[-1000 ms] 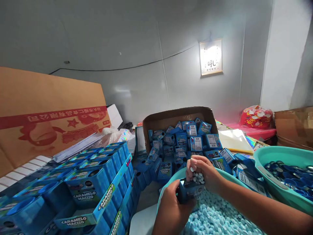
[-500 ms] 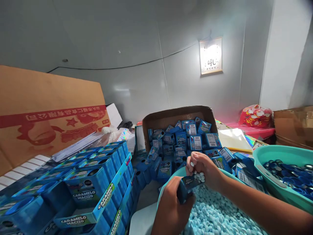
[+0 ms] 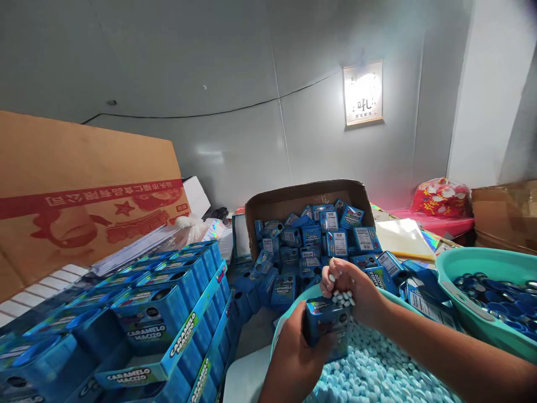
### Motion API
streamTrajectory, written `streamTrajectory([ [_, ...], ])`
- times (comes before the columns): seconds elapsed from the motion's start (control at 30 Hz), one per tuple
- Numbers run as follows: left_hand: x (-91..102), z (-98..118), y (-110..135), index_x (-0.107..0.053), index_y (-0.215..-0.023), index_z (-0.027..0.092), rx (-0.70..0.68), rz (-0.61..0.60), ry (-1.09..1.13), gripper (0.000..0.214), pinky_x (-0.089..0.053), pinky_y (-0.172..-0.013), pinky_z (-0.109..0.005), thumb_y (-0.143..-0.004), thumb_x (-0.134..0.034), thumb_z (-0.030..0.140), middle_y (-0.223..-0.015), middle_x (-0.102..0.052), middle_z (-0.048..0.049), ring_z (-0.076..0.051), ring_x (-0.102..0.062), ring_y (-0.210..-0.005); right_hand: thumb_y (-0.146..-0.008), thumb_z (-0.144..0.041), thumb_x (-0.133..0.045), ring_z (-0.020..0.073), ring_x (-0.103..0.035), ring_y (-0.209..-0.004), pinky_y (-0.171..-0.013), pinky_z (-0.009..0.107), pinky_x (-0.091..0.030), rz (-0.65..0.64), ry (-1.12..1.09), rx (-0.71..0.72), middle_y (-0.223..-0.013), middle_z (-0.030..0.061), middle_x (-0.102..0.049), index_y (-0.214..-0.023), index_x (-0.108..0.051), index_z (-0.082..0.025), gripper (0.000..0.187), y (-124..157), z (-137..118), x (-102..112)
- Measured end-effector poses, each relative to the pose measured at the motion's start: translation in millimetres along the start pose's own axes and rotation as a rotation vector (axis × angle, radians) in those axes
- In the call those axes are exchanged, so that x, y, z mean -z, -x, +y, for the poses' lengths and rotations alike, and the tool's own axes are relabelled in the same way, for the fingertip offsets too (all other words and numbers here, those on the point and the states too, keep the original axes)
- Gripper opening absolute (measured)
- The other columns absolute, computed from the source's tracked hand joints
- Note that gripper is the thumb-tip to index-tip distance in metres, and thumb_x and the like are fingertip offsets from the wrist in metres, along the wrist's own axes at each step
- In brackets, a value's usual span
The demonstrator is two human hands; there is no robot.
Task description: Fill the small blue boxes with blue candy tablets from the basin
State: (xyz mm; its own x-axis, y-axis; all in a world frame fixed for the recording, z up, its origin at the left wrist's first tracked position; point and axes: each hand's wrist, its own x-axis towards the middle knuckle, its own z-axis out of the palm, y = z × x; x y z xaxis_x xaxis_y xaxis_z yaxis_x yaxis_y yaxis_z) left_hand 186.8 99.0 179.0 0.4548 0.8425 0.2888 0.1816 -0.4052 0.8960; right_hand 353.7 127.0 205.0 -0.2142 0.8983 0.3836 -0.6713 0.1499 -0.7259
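Seeing remotely: L fingers [image 3: 298, 320] grasping blue tin [image 3: 326, 320], R fingers [image 3: 333, 278] clenched on candies [image 3: 344, 298] above it, over teal basin [image 3: 291, 305] at 6 o'clock, likely to catch spills.

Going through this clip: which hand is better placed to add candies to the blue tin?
Probably the right hand: it sits above the blue tin, holding pale blue candies, while the left hand grips the tin.

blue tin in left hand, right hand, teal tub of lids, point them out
blue tin [image 3: 325, 320], head view, on its side face
right hand [image 3: 348, 284], head view, on its back
teal tub [image 3: 482, 256], head view, on its rim
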Motion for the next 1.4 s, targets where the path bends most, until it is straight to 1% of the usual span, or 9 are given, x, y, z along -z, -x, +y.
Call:
streamTrajectory([
  [0.27, 1.4, 27, 2, -0.066, -0.108, 0.024, 0.125, 0.119, -0.197, 0.036, -0.046, -0.083, -0.026, -0.074, -0.058, 0.016, -0.094, -0.072, 0.0027, -0.017, -0.063, -0.089, -0.083, -0.044, -0.066, 0.0144, -0.053, -0.058, -0.061, 0.028, -0.042, -0.011, 0.010, 0.028, -0.059, -0.0013, -0.056, -0.061, -0.055, -0.020, 0.034, -2, -2, 1],
  [0.43, 0.5, 6, 1, -0.061, -0.117, 0.017, 0.054, -0.026, 0.272, 0.048, -0.050, -0.088, -0.033, -0.072, -0.070, 0.030, -0.103, -0.073, -0.0048, -0.023, -0.066, -0.098, -0.082, -0.043, -0.066, 0.0140, -0.052, -0.056, -0.058, 0.027, -0.040, -0.036, -0.033, -0.005, -0.059, -0.0019, -0.055, -0.062, -0.054, -0.021, 0.032, 0, -4, 0],
  [0.5, 0.0, 2, 1, -0.059, -0.119, 0.014, -0.003, -0.060, 0.361, 0.053, -0.050, -0.092, -0.036, -0.073, -0.073, 0.038, -0.109, -0.072, -0.0091, -0.026, -0.065, -0.104, -0.083, -0.042, -0.064, 0.0143, -0.052, -0.056, -0.059, 0.027, -0.041, -0.045, -0.039, -0.007, -0.059, -0.0016, -0.056, -0.063, -0.055, -0.021, 0.031, 1, -4, 1],
  [0.57, -0.1, 6, 1, -0.060, -0.116, 0.014, -0.022, -0.019, 0.272, 0.047, -0.049, -0.094, -0.035, -0.075, -0.071, 0.034, -0.110, -0.072, -0.0089, -0.025, -0.065, -0.106, -0.084, -0.043, -0.064, 0.0144, -0.052, -0.058, -0.060, 0.027, -0.042, -0.041, -0.045, -0.021, -0.060, -0.0014, -0.055, -0.063, -0.055, -0.021, 0.032, 0, -3, 2],
  [0.73, -0.1, 21, 2, -0.064, -0.109, 0.018, 0.093, 0.096, 0.039, 0.039, -0.048, -0.088, -0.029, -0.070, -0.061, 0.017, -0.105, -0.073, -0.0020, -0.019, -0.065, -0.098, -0.082, -0.046, -0.067, 0.0143, -0.052, -0.060, -0.064, 0.029, -0.044, -0.024, -0.092, -0.033, -0.062, -0.0024, -0.054, -0.064, -0.053, -0.021, 0.034, -2, -5, 4],
  [0.83, -0.6, 18, 2, -0.063, -0.110, 0.018, 0.079, 0.113, 0.075, 0.040, -0.048, -0.088, -0.031, -0.070, -0.062, 0.019, -0.109, -0.072, -0.0036, -0.020, -0.065, -0.098, -0.082, -0.045, -0.067, 0.0155, -0.055, -0.063, -0.067, 0.030, -0.045, -0.047, -0.059, 0.006, -0.062, -0.0023, -0.055, -0.064, -0.054, -0.021, 0.032, -1, -9, 1],
  [1.0, -0.7, 8, -1, -0.067, -0.109, 0.023, 0.001, 0.293, -0.156, 0.034, -0.046, -0.093, -0.033, -0.075, -0.062, 0.023, -0.107, -0.072, -0.0023, -0.022, -0.064, -0.101, -0.083, -0.043, -0.065, 0.0190, -0.061, -0.071, -0.072, 0.032, -0.045, -0.064, 0.059, 0.106, -0.062, 0.0000, -0.059, -0.063, -0.057, -0.020, 0.032, -1, -9, -4],
  [1.23, -0.6, 9, -2, -0.067, -0.111, 0.022, 0.019, 0.299, -0.182, 0.035, -0.046, -0.092, -0.033, -0.077, -0.061, 0.024, -0.109, -0.073, -0.0034, -0.022, -0.064, -0.101, -0.083, -0.045, -0.067, 0.0179, -0.060, -0.065, -0.069, 0.031, -0.045, -0.045, 0.062, 0.123, -0.060, -0.0007, -0.058, -0.062, -0.057, -0.020, 0.034, -2, -6, -1],
  [1.4, 0.0, 10, 0, -0.066, -0.115, 0.023, 0.119, 0.245, -0.198, 0.038, -0.047, -0.093, -0.033, -0.077, -0.061, 0.025, -0.106, -0.073, -0.0025, -0.023, -0.065, -0.100, -0.082, -0.045, -0.067, 0.0174, -0.059, -0.065, -0.068, 0.031, -0.046, 0.006, 0.054, 0.097, -0.061, -0.0005, -0.058, -0.062, -0.056, -0.020, 0.034, -3, -2, 0],
])
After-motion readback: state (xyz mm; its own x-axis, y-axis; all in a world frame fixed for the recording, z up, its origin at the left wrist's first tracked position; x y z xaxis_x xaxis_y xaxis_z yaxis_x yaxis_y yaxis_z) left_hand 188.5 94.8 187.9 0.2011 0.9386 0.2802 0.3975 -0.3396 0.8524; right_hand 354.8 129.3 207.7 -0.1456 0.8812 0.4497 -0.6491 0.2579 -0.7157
